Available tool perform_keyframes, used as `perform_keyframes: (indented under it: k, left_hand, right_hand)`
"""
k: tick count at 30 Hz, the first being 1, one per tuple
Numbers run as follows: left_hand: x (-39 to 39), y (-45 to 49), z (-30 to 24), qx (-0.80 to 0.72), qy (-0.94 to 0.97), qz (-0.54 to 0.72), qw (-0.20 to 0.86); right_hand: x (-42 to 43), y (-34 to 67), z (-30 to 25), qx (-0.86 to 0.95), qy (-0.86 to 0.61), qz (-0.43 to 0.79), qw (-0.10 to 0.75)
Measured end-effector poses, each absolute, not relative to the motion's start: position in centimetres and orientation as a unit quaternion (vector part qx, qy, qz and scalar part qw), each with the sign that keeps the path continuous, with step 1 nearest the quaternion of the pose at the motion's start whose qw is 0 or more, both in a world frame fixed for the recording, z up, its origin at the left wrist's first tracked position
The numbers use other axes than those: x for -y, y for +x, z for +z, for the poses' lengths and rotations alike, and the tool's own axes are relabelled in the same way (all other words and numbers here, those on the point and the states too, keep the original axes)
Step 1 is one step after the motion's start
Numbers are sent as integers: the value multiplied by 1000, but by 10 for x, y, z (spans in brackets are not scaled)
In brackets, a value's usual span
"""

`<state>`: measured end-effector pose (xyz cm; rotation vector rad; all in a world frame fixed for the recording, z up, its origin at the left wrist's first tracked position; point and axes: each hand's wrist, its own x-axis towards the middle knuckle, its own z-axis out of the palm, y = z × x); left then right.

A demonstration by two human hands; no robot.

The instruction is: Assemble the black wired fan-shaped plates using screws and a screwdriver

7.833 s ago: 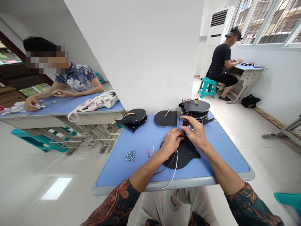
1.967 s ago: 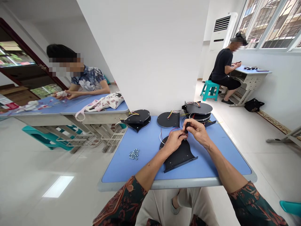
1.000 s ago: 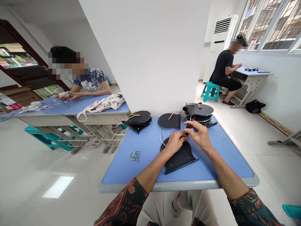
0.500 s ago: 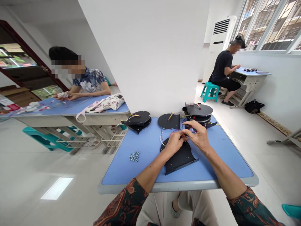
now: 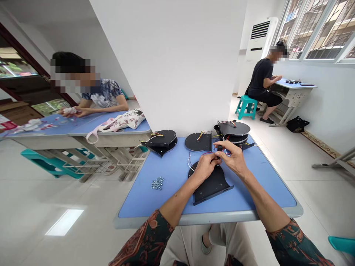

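Note:
A black plate point(image 5: 212, 184) with a round back and a straight front edge lies on the blue desk point(image 5: 172, 192) before me. Both hands meet over its far end. My left hand point(image 5: 204, 166) pinches a small black part with thin red and white wires point(image 5: 190, 161) trailing from it. My right hand point(image 5: 232, 157) is curled around the same part from the right, fingers closed on it. The part itself is mostly hidden between my fingers.
Three sets of black round plates stand at the desk's back: one left point(image 5: 162, 139), one flat point(image 5: 198, 141), a wired stack right point(image 5: 233, 131). A pile of small metal nuts point(image 5: 156, 183) lies left. Two people work at other desks, left and far right.
The black plate was turned so its straight edge faces me, and the loose wires moved off the front of the desk to the plate's far left. In the last second my hands barely shift.

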<state>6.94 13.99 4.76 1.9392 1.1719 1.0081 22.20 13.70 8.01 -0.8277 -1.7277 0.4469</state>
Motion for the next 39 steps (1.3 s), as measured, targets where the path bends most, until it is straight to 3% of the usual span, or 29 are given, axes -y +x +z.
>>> perform_keyframes:
  k: [3,10,17,24,32,39]
  left_hand:
    - [-140,70,48,-468,739,376,305]
    - [-138,71,53,-476,734,374,308]
    - [-138,71,51,-490,731,375,292]
    - [-139,68,51,-428,747,382,337]
    - [-141,68,47,-460,733,391,313]
    - [-138,67,52,-424,756,380,322]
  right_hand:
    - [-138,222,79,721,-373,172,559]
    - [-140,225,74,709,-311,319,547]
    - [-135,222,81,726,-356,201,553]
    - [-143,230,72,703,-325,294,560]
    - [-135,223,81,718,-368,226,546]
    - [-143,228,70,693,-311,326,563]
